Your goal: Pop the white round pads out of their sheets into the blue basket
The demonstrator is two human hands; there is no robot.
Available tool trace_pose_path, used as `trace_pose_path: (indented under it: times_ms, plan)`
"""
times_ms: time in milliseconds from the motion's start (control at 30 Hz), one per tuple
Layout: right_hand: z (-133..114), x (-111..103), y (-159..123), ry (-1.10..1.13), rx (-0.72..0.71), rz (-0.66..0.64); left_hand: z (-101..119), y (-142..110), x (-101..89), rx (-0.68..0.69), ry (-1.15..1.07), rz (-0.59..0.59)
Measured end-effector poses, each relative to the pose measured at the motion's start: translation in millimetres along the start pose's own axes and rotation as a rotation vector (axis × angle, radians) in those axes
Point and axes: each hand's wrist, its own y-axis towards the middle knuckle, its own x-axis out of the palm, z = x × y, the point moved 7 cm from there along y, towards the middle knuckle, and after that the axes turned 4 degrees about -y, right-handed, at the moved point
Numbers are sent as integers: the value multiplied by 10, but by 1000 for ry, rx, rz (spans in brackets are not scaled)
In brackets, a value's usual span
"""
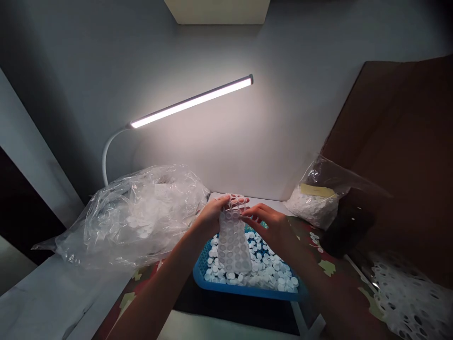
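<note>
My left hand (pixel 213 213) grips the upper left edge of a whitish sheet (pixel 233 245) with rows of round cut-outs. Open holes show along the sheet's top, while lower down the circles look filled. At the sheet's upper right edge my right hand (pixel 266 219) has its thumb and fingertips pinched together; what lies between them is too small to make out. Below the sheet sits a blue plastic basket (pixel 244 292) holding many small white discs (pixel 272 271). The sheet hangs over the discs and hides part of them.
A big clear plastic bag (pixel 141 217) of white pieces lies on the left. At right stand another clear bag (pixel 314 205) with a yellow label, a dark object (pixel 348 222) and a pile of punched sheets (pixel 410 297). A lit lamp (pixel 193 101) spans above.
</note>
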Motion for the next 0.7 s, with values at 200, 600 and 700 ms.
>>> trace_pose_path:
  times_ms: [200,600,700]
  plan:
    - [-383,79,-94,30,-163,-298,-37,102,-175,-3,-61,32]
    - [-50,44,-26,90,71,-160,-96,60,-43,-79,-81,-50]
    - [38,65,-10,95,57,-112,-142,33,46,-100,-80,-79]
